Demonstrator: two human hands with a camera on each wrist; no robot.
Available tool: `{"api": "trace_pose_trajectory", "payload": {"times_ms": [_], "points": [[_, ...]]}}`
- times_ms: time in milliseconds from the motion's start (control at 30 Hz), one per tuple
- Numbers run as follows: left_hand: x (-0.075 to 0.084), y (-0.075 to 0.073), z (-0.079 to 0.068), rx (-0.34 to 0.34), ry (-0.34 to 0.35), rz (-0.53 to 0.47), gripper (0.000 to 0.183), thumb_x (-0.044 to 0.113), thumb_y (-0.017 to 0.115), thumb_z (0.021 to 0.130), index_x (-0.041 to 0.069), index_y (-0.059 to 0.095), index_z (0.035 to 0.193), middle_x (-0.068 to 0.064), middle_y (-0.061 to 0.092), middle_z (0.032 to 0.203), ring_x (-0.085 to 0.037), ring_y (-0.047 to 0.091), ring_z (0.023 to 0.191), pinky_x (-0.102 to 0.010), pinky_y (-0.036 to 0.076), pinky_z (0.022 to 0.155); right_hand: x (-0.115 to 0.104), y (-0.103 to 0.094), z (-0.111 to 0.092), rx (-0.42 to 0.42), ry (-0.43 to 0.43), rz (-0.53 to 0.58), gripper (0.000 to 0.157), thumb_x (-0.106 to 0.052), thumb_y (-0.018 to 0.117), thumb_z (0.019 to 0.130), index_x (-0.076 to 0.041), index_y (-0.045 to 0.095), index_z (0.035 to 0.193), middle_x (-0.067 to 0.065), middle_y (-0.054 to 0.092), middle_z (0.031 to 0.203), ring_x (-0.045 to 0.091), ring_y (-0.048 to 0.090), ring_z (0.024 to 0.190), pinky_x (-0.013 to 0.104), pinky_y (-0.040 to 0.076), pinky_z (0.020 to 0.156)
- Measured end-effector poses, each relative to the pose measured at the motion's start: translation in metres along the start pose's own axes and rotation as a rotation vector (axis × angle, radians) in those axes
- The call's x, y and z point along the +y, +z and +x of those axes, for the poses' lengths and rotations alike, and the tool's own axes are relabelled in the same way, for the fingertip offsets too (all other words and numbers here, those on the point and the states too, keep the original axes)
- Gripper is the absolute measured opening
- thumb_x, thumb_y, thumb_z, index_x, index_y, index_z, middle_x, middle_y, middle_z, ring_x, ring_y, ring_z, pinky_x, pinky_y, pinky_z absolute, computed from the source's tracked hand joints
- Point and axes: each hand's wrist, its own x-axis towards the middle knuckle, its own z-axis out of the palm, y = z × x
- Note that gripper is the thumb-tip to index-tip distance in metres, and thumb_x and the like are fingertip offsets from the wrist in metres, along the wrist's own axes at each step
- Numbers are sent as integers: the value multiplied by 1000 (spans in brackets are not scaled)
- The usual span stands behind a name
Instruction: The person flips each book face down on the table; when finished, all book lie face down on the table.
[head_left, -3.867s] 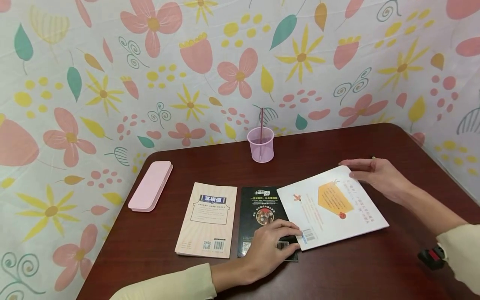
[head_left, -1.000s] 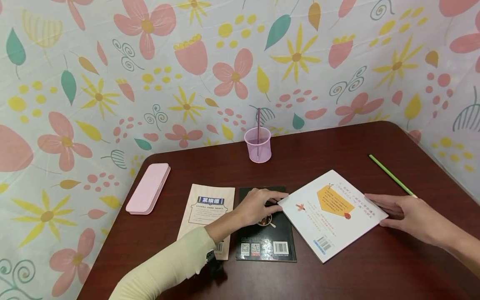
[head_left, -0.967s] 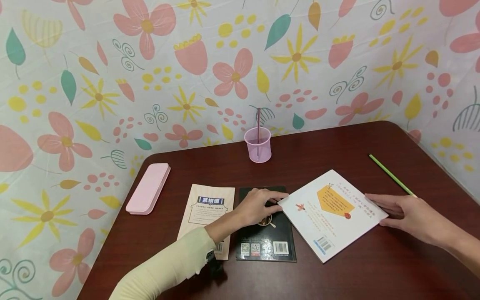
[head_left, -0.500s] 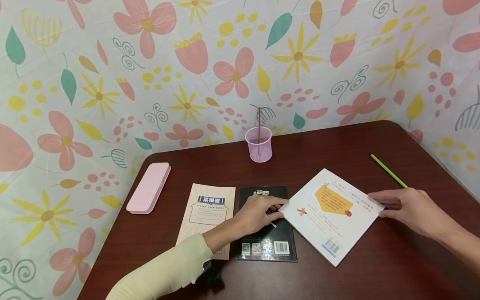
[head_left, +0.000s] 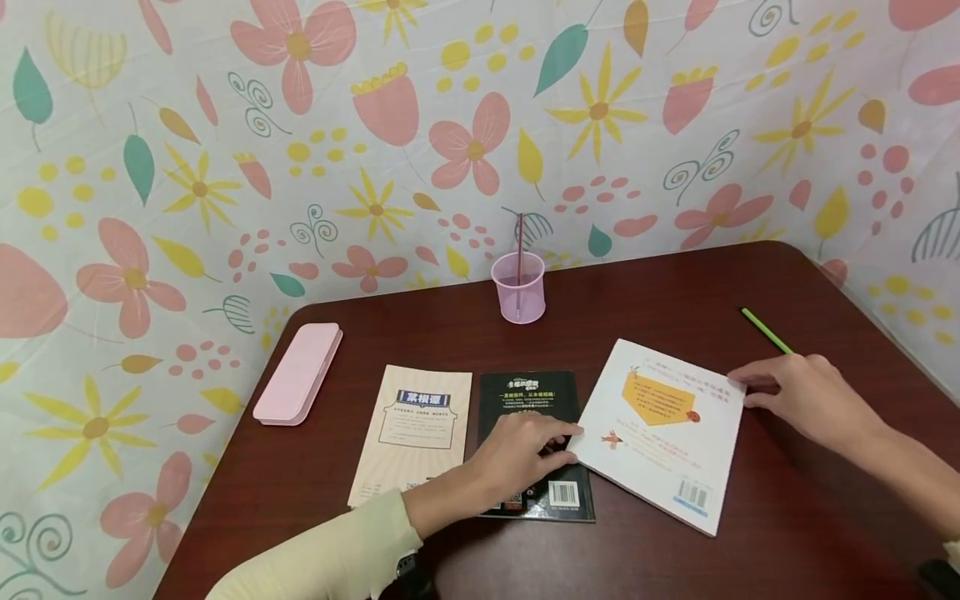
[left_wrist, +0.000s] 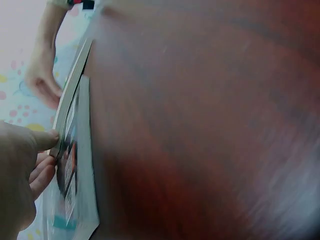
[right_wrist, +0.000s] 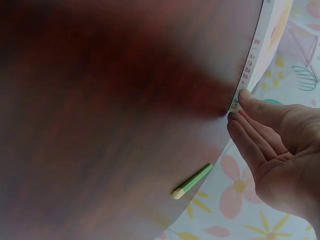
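A white book [head_left: 660, 433] with an orange panel lies back cover up, slightly turned, on the right part of the table. My left hand [head_left: 517, 458] reaches over a black book [head_left: 540, 500] and pinches the white book's left edge between thumb and fingers. At the upper right corner, my right hand [head_left: 817, 400] pinches the same book. Its thumb and fingertips meet at the spine in the right wrist view. A cream book [head_left: 416, 433] lies left of the black one, partly covered by my left forearm.
A pink pencil case [head_left: 298, 373] lies at the left edge of the brown table [head_left: 637, 292]. A pink pen cup [head_left: 520, 292] with one pencil stands at the back. Beyond my right hand lies a green pencil [head_left: 765, 330], partly hidden. A floral cloth hangs behind.
Both hands have turned the white book on the table; its lower corner has swung right and its top corner left. Earlier the right hand was at its far corner and the left at its lower edge.
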Motion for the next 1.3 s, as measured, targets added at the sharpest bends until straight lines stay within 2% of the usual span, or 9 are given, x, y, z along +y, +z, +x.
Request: {"api": "trace_pose_trajectory", "payload": {"times_ms": [133,233,433,667,933,1167,1300], "points": [[7,3,-5,30,-3,-10,30,28,84,94,16,80,122,8,80,102,3,69,90,-11,52,80,-1,0,9,-22,20,8,36,2,91,75,2,81,109,15,80,98,38,77,95,28,57,65],[11,6,-8,55,25,-6,28,28,85,94,16,81,119,9,80,101,4,69,89,-10,52,80,-1,1,13,-35,41,7,34,1,90,78,2,81,110,17,80,100,39,76,97,31,57,66],[22,11,-13,92,64,20,27,31,85,94,16,82,116,9,79,100,6,66,87,-5,48,77,0,4,20,-31,51,18,30,2,87,82,2,81,111,20,79,102,43,75,100,52,61,72],[38,16,-16,111,88,136,29,39,86,91,21,83,113,14,80,102,6,67,85,-10,52,79,-4,7,29,-44,60,37,26,4,83,85,4,80,111,22,78,103,41,75,97,35,59,66],[49,23,-17,122,98,217,32,45,87,89,25,83,112,16,79,104,1,67,87,-12,53,75,-7,10,37,-67,84,63,24,6,80,89,9,78,113,28,76,104,45,74,97,49,59,68],[51,25,-19,136,122,197,31,46,85,91,24,82,113,17,79,107,1,68,89,-10,52,80,-12,13,42,-81,121,73,24,4,78,91,10,77,114,29,75,106,45,73,97,51,59,70],[51,25,-20,130,123,191,31,47,84,91,24,82,113,16,79,106,0,68,90,-10,52,80,-14,15,43,-81,135,77,23,3,78,92,10,77,114,30,75,106,44,72,95,42,57,65]]}}
